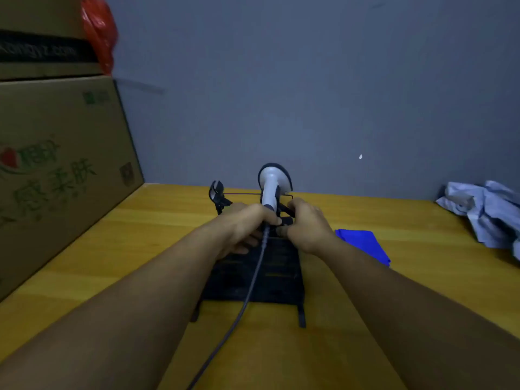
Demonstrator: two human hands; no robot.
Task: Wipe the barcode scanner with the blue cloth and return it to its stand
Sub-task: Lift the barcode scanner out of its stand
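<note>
A white barcode scanner [271,181] with a dark head rim stands upright over a black stand [253,280] in the middle of the yellow table. My left hand [244,226] is closed around the scanner's lower handle, where its grey cable [247,299] runs back toward me. My right hand [306,226] grips a black part of the stand just right of the handle. The folded blue cloth [365,244] lies flat on the table to the right of my right hand, untouched.
Stacked cardboard boxes [56,175] line the left side, with a red plastic bag [98,32] on top. A crumpled pale blue garment [486,212] lies at the far right. A grey wall [309,94] closes the table's back edge.
</note>
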